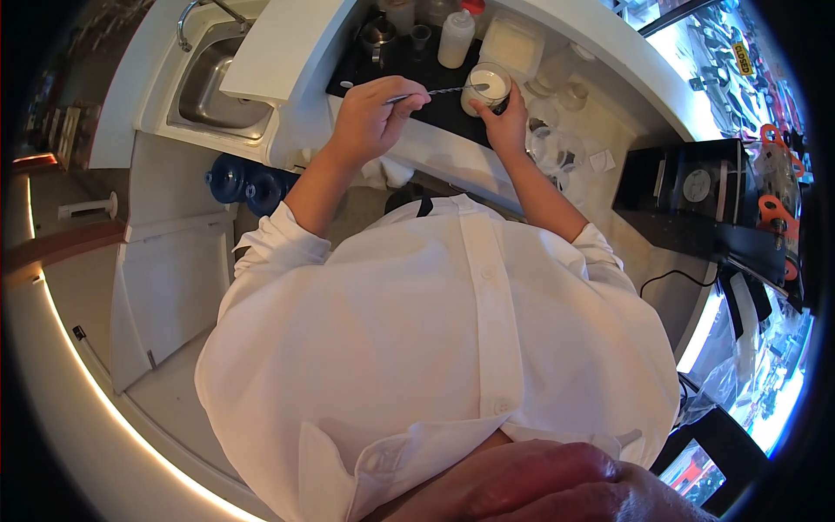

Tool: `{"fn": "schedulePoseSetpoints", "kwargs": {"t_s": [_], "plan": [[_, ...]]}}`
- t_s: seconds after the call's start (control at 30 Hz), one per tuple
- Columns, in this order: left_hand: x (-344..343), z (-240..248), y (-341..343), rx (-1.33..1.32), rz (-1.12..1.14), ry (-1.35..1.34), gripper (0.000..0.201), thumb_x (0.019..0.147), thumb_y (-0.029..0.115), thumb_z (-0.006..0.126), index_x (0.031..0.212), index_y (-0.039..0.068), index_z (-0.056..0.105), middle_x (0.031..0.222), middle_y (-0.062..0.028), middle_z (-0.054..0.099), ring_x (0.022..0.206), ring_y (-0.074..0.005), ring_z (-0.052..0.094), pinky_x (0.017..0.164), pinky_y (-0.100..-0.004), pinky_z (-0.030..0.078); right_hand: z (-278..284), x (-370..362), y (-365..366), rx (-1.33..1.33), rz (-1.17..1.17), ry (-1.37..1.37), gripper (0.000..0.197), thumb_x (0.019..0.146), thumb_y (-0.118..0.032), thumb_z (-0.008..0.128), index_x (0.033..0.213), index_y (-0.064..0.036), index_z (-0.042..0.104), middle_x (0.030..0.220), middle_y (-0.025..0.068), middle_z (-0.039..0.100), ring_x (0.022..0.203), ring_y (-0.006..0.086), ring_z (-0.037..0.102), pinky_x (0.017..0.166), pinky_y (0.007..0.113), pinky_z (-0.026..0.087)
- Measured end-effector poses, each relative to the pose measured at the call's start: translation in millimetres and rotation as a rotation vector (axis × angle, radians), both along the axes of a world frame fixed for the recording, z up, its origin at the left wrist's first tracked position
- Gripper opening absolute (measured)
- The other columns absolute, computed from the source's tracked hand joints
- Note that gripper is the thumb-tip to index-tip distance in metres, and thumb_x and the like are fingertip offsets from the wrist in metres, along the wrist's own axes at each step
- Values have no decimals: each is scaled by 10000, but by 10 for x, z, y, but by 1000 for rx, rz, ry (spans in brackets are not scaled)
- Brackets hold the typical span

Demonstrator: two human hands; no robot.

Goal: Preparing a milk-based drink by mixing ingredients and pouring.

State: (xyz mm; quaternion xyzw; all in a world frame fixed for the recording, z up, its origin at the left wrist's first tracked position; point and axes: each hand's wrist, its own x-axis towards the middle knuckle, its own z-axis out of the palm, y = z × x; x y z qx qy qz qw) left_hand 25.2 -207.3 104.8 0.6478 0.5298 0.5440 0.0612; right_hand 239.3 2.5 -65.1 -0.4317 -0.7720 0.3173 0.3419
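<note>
My left hand (376,115) is closed around the end of a bar spoon (448,90) with a twisted metal stem. The spoon's other end reaches over the mouth of a clear glass (497,76), which has white, milky contents. Wrapped around the side of that glass, my right hand (504,120) holds it above the edge of a black mat (452,113). Just behind the glass stands a white squeeze bottle (457,39) with a red top. How deep the spoon's tip sits is hard to make out.
A metal pitcher (378,35) and a small cup (421,36) stand on the mat's far part. Right of the glass are a pale tub (511,48) and several clear cups (557,143). A sink (204,91) lies left; a black boxy machine (683,183) stands right.
</note>
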Motion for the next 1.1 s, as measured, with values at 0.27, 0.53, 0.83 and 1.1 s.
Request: {"fn": "schedulePoseSetpoints", "kwargs": {"t_s": [0.27,0.53,0.83,1.1], "plan": [[71,-178,-14,61,155,-351,376,1199,277,574,1024,-17,728,923,-94,751,834,-158,718,768,-309,586,15,4,1,-2,-18,-11,1031,815,-441,976,1620,-14,493,1476,256,642,1360,479,593,1159,546,485],[65,-421,-54,-33,322,-653,402,1215,347,524,1103,-1,691,913,-96,746,798,-164,735,734,-306,591,101,2,-48,-50,-54,-111,1058,823,-449,971,1654,-46,454,1502,273,595,1380,490,566,1178,553,474],[-179,-1239,-297,-124,664,-1415,396,1217,442,479,1220,79,638,970,-52,749,820,-149,728,724,-303,561,179,-9,-103,-42,-49,-87,1093,836,-377,955,1689,-25,369,1535,300,518,1432,501,512,1219,554,435],[-109,-1842,-313,-147,607,-1666,369,1221,428,461,1271,107,635,1030,-41,763,923,-154,748,773,-309,581,217,86,-311,2,-29,63,922,886,-177,860,1659,-5,388,1500,279,490,1369,445,518,1203,511,434]]}}
